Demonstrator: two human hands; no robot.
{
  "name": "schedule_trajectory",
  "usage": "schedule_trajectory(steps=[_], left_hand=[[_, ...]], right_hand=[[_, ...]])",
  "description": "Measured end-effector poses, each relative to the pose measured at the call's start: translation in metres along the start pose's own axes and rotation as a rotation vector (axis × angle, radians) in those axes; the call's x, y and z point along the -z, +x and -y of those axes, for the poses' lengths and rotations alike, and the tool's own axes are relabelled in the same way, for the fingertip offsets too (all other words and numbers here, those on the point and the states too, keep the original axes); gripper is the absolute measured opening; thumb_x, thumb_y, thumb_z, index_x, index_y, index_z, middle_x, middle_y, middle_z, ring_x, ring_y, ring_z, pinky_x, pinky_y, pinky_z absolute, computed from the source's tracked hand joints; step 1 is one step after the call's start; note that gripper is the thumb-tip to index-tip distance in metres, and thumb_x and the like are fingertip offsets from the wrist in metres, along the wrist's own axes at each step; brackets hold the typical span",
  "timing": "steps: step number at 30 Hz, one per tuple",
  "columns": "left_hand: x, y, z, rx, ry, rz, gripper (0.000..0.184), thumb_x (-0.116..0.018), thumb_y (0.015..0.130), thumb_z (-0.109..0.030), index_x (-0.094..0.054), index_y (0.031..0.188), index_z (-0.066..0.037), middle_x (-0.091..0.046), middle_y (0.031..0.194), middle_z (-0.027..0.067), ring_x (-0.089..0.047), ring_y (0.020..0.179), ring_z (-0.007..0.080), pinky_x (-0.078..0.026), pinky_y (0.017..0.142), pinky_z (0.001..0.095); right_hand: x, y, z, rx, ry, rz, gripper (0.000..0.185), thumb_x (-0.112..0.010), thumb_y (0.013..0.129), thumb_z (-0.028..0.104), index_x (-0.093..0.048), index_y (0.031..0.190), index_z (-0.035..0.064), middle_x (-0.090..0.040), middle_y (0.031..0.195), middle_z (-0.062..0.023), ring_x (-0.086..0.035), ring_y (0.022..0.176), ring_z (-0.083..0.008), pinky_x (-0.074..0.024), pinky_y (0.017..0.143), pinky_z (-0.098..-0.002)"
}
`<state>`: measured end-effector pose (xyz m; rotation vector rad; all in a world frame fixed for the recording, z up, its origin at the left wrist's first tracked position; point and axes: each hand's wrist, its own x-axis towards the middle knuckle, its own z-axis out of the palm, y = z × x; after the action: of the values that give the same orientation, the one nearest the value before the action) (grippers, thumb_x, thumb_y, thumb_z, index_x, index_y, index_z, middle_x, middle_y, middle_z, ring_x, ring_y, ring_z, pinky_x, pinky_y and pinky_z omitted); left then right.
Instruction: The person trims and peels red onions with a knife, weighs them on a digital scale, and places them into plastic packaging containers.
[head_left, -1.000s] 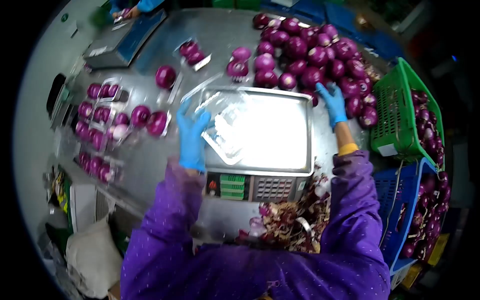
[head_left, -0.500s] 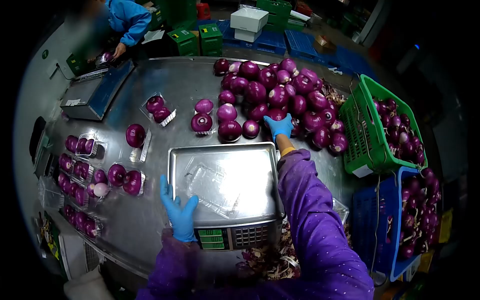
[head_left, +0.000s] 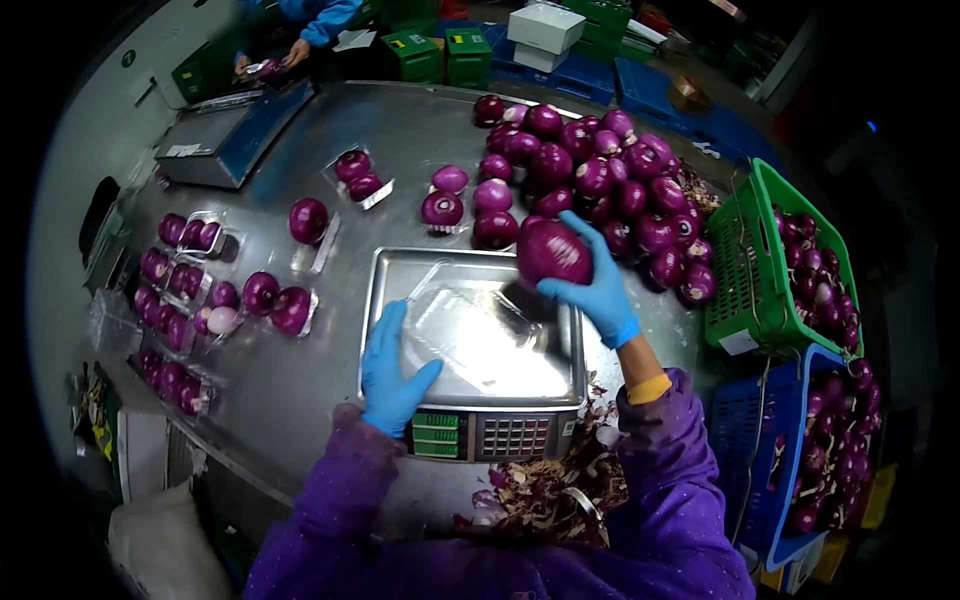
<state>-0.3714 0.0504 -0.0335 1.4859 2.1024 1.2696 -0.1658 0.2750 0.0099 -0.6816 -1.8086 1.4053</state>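
Observation:
My right hand (head_left: 600,290), in a blue glove, grips a large red onion (head_left: 553,252) above the far right corner of the scale's metal pan (head_left: 470,390). A clear plastic tray (head_left: 455,330) lies in that pan. My left hand (head_left: 393,370), also gloved in blue, is at the pan's left edge with thumb and fingers apart and nothing in it. Beyond the pan, a pile of red onions (head_left: 630,190) covers the table's far right part. Nearer the pan's far side sit several loose or trayed onions (head_left: 442,209).
Trays of onions (head_left: 290,311) stand on the left of the metal table (head_left: 260,390). At right are a green crate (head_left: 765,260) and a blue crate (head_left: 790,450) holding onions. Dry peelings (head_left: 560,490) lie in front. A co-worker's hand (head_left: 297,53) is at the far left.
My right hand has lifted a red onion from the pile and drawn it back over the pan's corner. My left hand stays open at the left edge. The view has shifted.

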Motion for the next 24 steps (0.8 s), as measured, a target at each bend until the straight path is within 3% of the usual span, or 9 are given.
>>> schedule_trajectory(steps=[1,2,5,8,9,12,14,18,24], left_hand=[[-0.002,-0.002,-0.002,0.005,-0.027,-0.015,0.083,-0.073,0.069,-0.006,-0.035,0.142,-0.003,-0.039,0.143,0.0151,-0.037,0.133,0.0294,-0.029,0.111,0.0387],[-0.004,-0.005,-0.002,0.01,-0.056,-0.029,0.083,-0.073,0.068,-0.005,-0.035,0.142,-0.003,-0.039,0.143,0.0147,-0.037,0.133,0.0294,-0.029,0.111,0.0387],[0.004,-0.015,0.006,0.024,-0.098,-0.14,0.084,-0.077,0.069,-0.01,-0.036,0.142,-0.007,-0.039,0.142,0.018,-0.038,0.131,0.0327,-0.03,0.11,0.0398],[0.03,-0.021,0.008,0.082,-0.185,-0.216,0.081,-0.075,0.071,-0.006,-0.037,0.142,-0.006,-0.04,0.142,0.0153,-0.037,0.132,0.0286,-0.029,0.11,0.0387],[0.04,-0.022,0.012,0.097,-0.195,-0.243,0.08,-0.074,0.071,-0.005,-0.036,0.142,-0.005,-0.04,0.142,0.0146,-0.037,0.132,0.0277,-0.028,0.111,0.0385],[0.069,-0.022,0.024,0.106,-0.277,-0.34,0.072,-0.07,0.077,-0.005,-0.037,0.142,-0.005,-0.043,0.14,0.0129,-0.039,0.131,0.0247,-0.028,0.111,0.0375],[0.086,-0.017,0.033,0.103,-0.382,-0.42,0.069,-0.069,0.079,-0.007,-0.038,0.141,-0.004,-0.044,0.138,0.0136,-0.04,0.13,0.0248,-0.029,0.111,0.0374],[0.114,0.003,0.037,0.146,-0.433,-0.439,0.063,-0.068,0.083,-0.015,-0.041,0.139,-0.002,-0.047,0.134,0.0157,-0.046,0.123,0.0249,-0.036,0.105,0.037],[0.096,0.051,0.021,0.018,-0.423,-0.188,0.062,-0.072,0.081,-0.02,-0.046,0.136,-0.006,-0.05,0.132,0.0131,-0.048,0.122,0.024,-0.037,0.104,0.0363]], right_hand=[[-0.017,-0.007,0.014,0.042,-0.103,0.063,0.093,-0.087,0.06,0.023,-0.039,0.14,0.0089,-0.045,0.135,-0.0133,-0.047,0.124,-0.0263,-0.0413,0.104,-0.0384],[-0.03,-0.011,0.012,0.185,-0.281,0.131,0.094,-0.085,0.058,0.029,-0.041,0.14,0.0134,-0.047,0.132,-0.0168,-0.05,0.12,-0.0305,-0.0424,0.102,-0.0405],[-0.065,-0.022,0.011,0.235,-0.655,0.301,0.094,-0.081,0.055,0.04,-0.043,0.14,0.0235,-0.05,0.118,-0.0205,-0.054,0.103,-0.0362,-0.0392,0.096,-0.0423],[-0.086,-0.032,0.0,0.292,-1.004,0.332,0.092,-0.08,0.058,0.044,-0.042,0.14,0.0241,-0.05,0.12,-0.019,-0.051,0.108,-0.0344,-0.0255,0.105,-0.0508],[-0.088,-0.032,0.009,0.23,-1.043,0.356,0.092,-0.081,0.057,0.045,-0.045,0.139,0.0259,-0.05,0.125,-0.0175,-0.049,0.114,-0.0336,-0.0268,0.104,-0.0512],[-0.068,-0.032,0.015,0.246,-0.848,0.306,0.093,-0.079,0.062,0.049,-0.04,0.142,0.0241,-0.044,0.137,-0.0197,-0.043,0.125,-0.0349,-0.0207,0.109,-0.0504],[-0.037,-0.032,0.032,0.345,-0.719,0.135,0.079,-0.078,0.07,0.039,-0.046,0.138,0.0153,-0.051,0.133,-0.0168,-0.047,0.124,-0.031,-0.0275,0.109,-0.0433],[0.036,-0.089,0.017,-0.057,-0.344,-0.292,0.047,-0.067,0.087,0.017,-0.054,0.13,0.0031,-0.059,0.123,-0.0099,-0.055,0.112,-0.0199,-0.0415,0.099,-0.0311],[0.109,-0.215,-0.025,-0.44,-0.24,-0.487,0.038,-0.063,0.091,0.013,-0.056,0.124,-0.0033,-0.059,0.123,-0.0113,-0.056,0.11,-0.0163,-0.0429,0.096,-0.029]])
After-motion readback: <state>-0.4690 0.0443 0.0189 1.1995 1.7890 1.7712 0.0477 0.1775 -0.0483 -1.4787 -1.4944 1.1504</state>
